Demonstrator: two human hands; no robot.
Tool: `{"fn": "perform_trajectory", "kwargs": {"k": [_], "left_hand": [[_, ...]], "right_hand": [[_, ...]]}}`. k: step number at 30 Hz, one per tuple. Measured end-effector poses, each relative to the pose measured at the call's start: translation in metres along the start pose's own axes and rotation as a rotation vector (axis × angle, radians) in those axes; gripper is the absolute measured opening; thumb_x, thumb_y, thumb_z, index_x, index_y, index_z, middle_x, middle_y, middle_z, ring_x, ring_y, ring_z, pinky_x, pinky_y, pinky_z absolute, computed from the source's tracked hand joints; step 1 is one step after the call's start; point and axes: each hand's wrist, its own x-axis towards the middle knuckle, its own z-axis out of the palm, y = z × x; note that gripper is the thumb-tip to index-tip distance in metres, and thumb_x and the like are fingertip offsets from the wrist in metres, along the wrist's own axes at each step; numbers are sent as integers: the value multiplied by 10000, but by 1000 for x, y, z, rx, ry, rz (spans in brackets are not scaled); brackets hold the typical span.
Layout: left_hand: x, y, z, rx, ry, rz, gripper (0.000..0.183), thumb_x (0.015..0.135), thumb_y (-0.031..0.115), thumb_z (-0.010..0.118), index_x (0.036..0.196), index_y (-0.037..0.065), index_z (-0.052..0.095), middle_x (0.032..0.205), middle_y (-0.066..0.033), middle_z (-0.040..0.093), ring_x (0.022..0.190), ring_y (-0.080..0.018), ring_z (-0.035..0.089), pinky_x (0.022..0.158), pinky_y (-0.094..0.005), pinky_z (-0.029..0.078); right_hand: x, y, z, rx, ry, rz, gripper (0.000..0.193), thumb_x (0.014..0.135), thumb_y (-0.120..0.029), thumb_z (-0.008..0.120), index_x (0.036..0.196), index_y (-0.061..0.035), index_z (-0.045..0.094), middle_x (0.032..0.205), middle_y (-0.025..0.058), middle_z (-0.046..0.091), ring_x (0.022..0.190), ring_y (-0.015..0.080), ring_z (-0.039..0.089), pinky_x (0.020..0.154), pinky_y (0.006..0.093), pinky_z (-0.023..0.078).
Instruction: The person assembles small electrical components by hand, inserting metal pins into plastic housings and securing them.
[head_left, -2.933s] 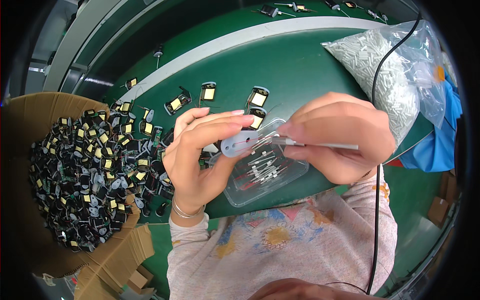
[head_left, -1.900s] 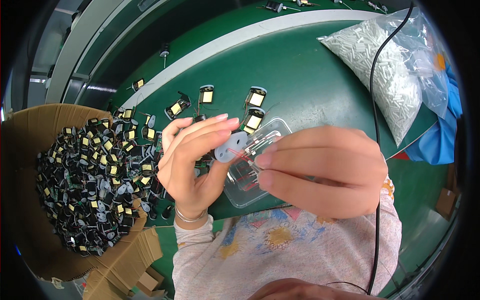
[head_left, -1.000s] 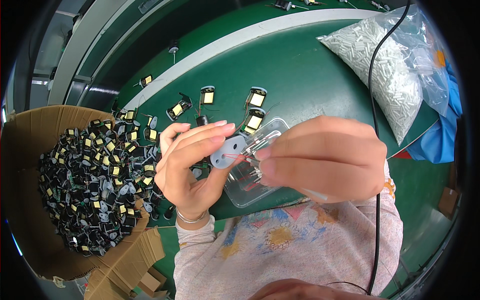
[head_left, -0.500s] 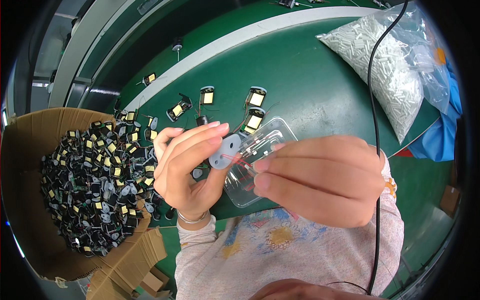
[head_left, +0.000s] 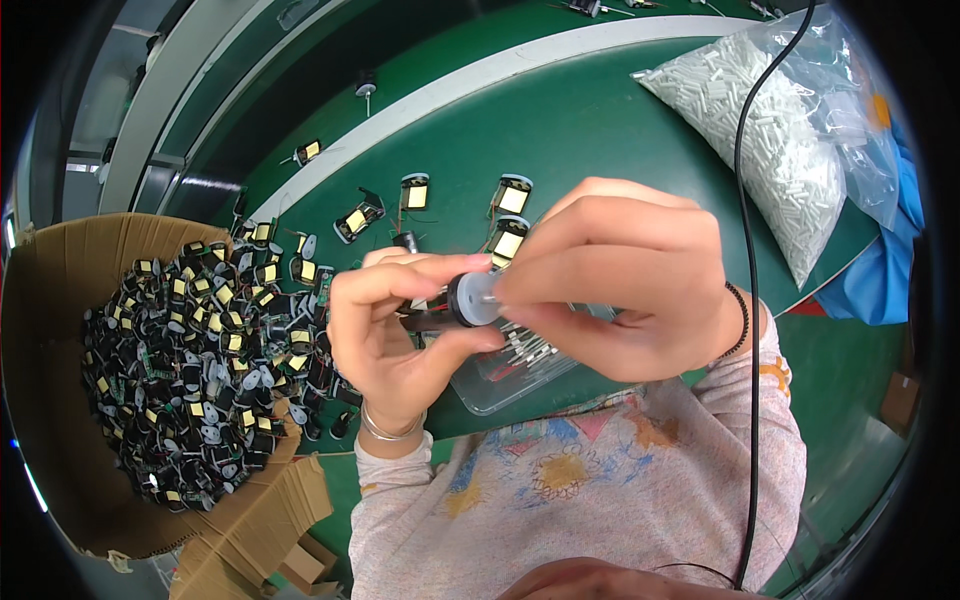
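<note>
My left hand (head_left: 385, 325) is closed around a small black cylindrical part with a round, pale grey cap (head_left: 474, 300). The cap faces right, toward my right hand (head_left: 630, 285). The thumb and fingers of that hand are pinched together right at the cap's face; a tiny pale bit shows at their tips, too small to name. Beneath both hands lies a clear plastic tray (head_left: 482, 402) with several thin white pieces and red wires (head_left: 527, 345) in it, partly covered by the right hand. Just beyond stand several black wired parts with yellow pads (head_left: 509, 240).
A cardboard box (head_left: 50, 330) at the left is heaped with similar black parts (head_left: 200, 380). At the far right lies a clear bag of short white tubes (head_left: 775, 130). A black cable (head_left: 750, 350) hangs down on the right. A white curved rim (head_left: 480, 62) crosses the green table.
My left hand has turned the part so its cap faces right. My right hand has moved up and its fingertips now meet the cap. Loose parts beyond the white rim have shifted slightly right.
</note>
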Motion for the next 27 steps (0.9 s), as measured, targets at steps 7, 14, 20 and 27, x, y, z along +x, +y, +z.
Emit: {"fn": "perform_trajectory", "kwargs": {"k": [7, 14, 20, 27], "left_hand": [[1, 2, -4, 41, -76, 41, 224, 716, -14, 696, 859, -19, 523, 972, -218, 655, 800, -203, 640, 707, -269, 505], [-3, 7, -5, 182, -101, 82, 184, 729, -25, 678, 835, -38, 528, 963, -232, 653, 776, -209, 651, 675, -264, 511], [-6, 5, -1, 230, -17, 128, 200, 711, -54, 681, 845, -42, 532, 956, -240, 652, 802, -227, 656, 681, -268, 510], [37, -47, -18, 336, -13, -53, 317, 757, 71, 713, 1015, -16, 552, 1040, -173, 633, 939, -257, 636, 810, -312, 493]], "right_hand": [[-7, 0, 3, -280, 29, -187, 276, 517, 32, 646, 787, -15, 684, 758, 57, 637, 619, 184, 595, 531, 258, 480], [-6, 7, 9, -53, -26, -78, 285, 506, 87, 617, 773, 9, 676, 755, 76, 630, 637, 209, 601, 543, 272, 488], [-5, 16, 17, -75, 58, -166, 275, 556, 119, 627, 801, 6, 678, 739, 69, 636, 632, 213, 603, 552, 282, 494], [24, 106, 38, 311, -11, 308, 122, 766, -67, 684, 859, 11, 692, 789, 68, 679, 666, 89, 611, 589, 218, 493]]}}
